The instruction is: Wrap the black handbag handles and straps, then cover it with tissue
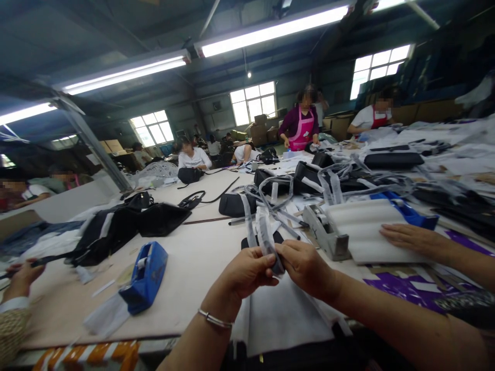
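Note:
Both hands meet at the table's front edge over a strap (265,233) wrapped in pale, translucent film. My left hand (247,270), with a silver bangle on its wrist, pinches the strap between thumb and fingers. Close against it, my right hand (307,269) has its fingers closed on the same wrapped strap. The strap loops upward from my hands, and its lower end is hidden. Below lies a white sheet (284,314) on dark material. A black padded piece (235,204) and more film-wrapped straps (276,180) lie just beyond.
A blue tape dispenser (145,278) stands at left, with black bags (131,221) behind it. At right, a co-worker's hand (413,239) rests on white foam sheets (363,232) beside a metal dispenser (323,232). Another co-worker's hand (23,275) is far left. People work across the table.

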